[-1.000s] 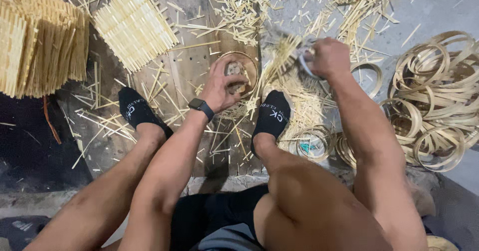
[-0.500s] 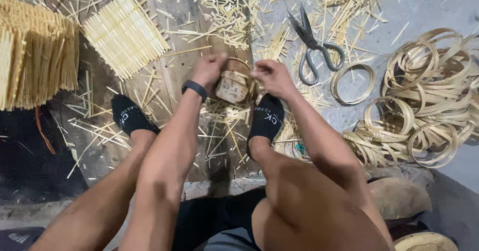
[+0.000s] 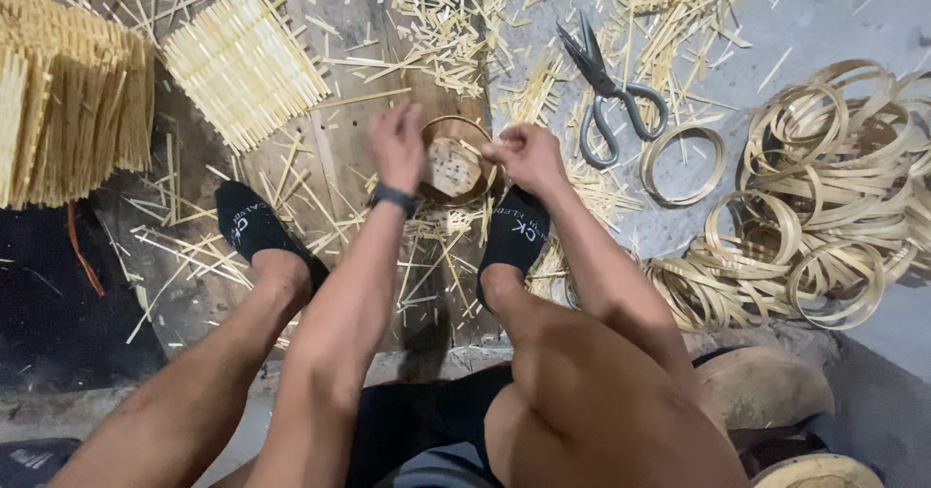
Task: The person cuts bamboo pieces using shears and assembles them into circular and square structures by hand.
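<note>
Round woven bamboo basket [image 3: 454, 166] between both hands

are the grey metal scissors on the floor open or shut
Shut: the grey metal scissors lie flat on the floor with blades together in one point, loop handles side by side, untouched by either hand.

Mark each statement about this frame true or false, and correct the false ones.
1. Both hands are on a small round woven basket. True: the left hand and right hand hold the basket between them.
2. The right hand holds the scissors. False: the scissors lie on the floor, apart from both hands.
3. A heap of thin hoops lies to the person's right. True.
4. The person is barefoot. False: both feet wear black socks.
5. A flat mat of sticks lies beyond the left foot. True.
</note>
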